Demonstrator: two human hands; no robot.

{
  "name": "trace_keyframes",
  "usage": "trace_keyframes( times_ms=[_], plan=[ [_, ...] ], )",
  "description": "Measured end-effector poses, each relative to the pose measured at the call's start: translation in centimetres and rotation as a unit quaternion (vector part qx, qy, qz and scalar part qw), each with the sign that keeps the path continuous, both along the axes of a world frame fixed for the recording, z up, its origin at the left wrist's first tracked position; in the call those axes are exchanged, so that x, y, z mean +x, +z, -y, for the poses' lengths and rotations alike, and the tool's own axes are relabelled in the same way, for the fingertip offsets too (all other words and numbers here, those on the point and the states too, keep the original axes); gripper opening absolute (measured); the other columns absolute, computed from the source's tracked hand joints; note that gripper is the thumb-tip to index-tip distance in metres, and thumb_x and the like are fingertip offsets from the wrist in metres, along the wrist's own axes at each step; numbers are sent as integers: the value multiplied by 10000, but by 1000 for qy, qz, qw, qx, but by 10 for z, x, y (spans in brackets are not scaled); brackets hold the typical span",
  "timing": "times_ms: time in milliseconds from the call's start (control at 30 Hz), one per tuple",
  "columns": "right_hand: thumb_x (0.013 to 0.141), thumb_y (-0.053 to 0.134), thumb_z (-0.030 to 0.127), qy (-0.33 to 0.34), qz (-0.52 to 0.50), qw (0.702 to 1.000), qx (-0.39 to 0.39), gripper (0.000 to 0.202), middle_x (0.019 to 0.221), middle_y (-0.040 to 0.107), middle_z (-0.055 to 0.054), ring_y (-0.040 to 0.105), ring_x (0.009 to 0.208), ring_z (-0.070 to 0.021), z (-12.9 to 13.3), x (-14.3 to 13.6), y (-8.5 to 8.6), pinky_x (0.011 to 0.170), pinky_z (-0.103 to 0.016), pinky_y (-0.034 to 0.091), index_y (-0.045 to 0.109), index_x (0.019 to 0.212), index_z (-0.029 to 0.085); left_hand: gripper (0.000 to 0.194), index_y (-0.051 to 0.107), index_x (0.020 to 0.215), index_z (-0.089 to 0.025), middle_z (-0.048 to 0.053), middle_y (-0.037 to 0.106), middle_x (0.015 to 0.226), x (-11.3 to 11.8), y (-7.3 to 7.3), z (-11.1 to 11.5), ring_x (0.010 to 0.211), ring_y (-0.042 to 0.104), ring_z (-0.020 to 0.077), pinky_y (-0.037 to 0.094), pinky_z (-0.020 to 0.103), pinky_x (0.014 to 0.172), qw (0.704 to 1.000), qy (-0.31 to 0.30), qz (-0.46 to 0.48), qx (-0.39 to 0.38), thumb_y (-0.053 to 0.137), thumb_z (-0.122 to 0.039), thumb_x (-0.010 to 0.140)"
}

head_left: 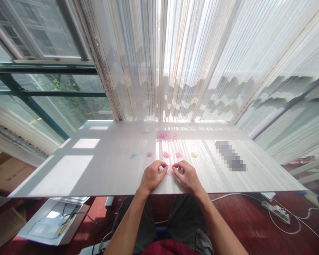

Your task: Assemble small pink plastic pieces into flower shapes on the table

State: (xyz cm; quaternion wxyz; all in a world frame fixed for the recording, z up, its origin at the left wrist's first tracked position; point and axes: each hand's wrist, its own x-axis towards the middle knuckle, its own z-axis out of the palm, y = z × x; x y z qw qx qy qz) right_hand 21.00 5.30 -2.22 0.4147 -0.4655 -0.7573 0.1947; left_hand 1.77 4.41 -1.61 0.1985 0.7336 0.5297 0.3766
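Observation:
My left hand and my right hand meet close to the front edge of the white table. Thumb and forefinger are pinched together on each, their tips a little apart. A small, thin pinkish thing lies between and under the fingertips, too fine to make out. Beyond the hands runs a row of small heaps: blue, purple, deep pink, lighter pink and pale yellow. Farther back spreads a larger mixed pink and purple pile.
A pixelated dark object lies on the table's right side. Two clear, shallow items stand near the back edge. Curtains hang behind. On the floor are an open white box and a power strip with cables.

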Motion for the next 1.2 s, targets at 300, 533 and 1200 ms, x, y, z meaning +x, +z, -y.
trace_keyframes(
  times_ms=[300, 533, 1200],
  plan=[
    [867, 607, 359, -57, -63, 995, -52, 199, 837, 720, -61, 652, 703, -183, -10, 4, 1, 633, -291, 516, 717, 849, 194, 153, 682, 988, -216, 26, 731, 945, 0, -4, -2, 664, 610, 134, 520, 269, 707, 1000, -3, 16, 17, 605, -326, 915],
    [839, 593, 346, -149, 11, 989, -9, 208, 795, 724, -67, 648, 672, -196, -47, 21, 5, 721, -345, 515, 716, 781, 188, 142, 680, 992, -217, 29, 730, 956, 1, -5, -2, 660, 613, 133, 535, 281, 720, 1000, 3, 15, 12, 601, -307, 916],
    [822, 585, 316, -138, 18, 990, -14, 200, 794, 706, -60, 649, 684, -191, -51, 24, -6, 726, -337, 527, 729, 851, 179, 117, 678, 975, -225, 30, 733, 969, 2, -4, -1, 789, 682, 161, 542, 274, 735, 1000, -1, 7, 7, 586, -286, 935]
  ],
)
